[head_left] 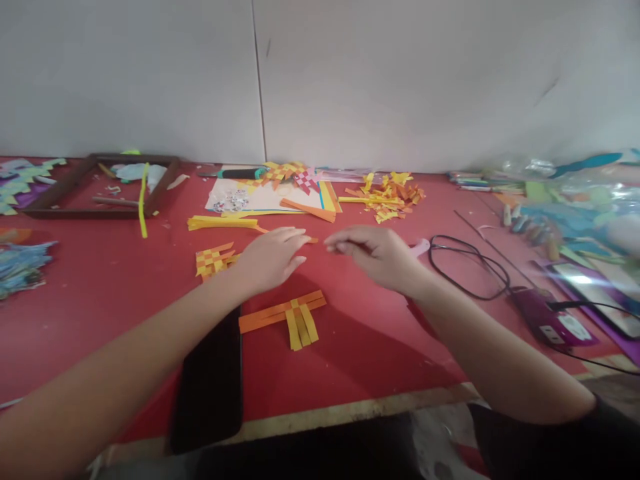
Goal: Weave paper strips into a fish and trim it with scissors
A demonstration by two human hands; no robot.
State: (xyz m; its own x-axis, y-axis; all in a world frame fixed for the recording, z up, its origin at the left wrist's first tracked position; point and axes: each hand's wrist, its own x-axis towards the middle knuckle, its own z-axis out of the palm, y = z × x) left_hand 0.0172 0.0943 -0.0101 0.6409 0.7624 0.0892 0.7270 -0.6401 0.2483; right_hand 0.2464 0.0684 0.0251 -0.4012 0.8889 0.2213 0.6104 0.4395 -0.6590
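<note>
Woven paper, orange with 3 yellow tails, lies flat; left grip spread, right grip curled, its hold unclear.

Left hand, right hand over red table; paper strips nearby.

A solid red tabletop spreads beneath a pale grey wall at twelve o'clock. At seven o'clock, a woven paper piece pairs orange strips with yellow ones, crossing in a small check; an orange paper tip shows at the dial's hub. At nine o'clock, a paper mat carries an orange-and-yellow checkerboard near a plain yellow strip bundle. Pink-and-white checks pattern another weave toward twelve; yellow-and-orange scraps brighten two o'clock, a purple device three.
</note>
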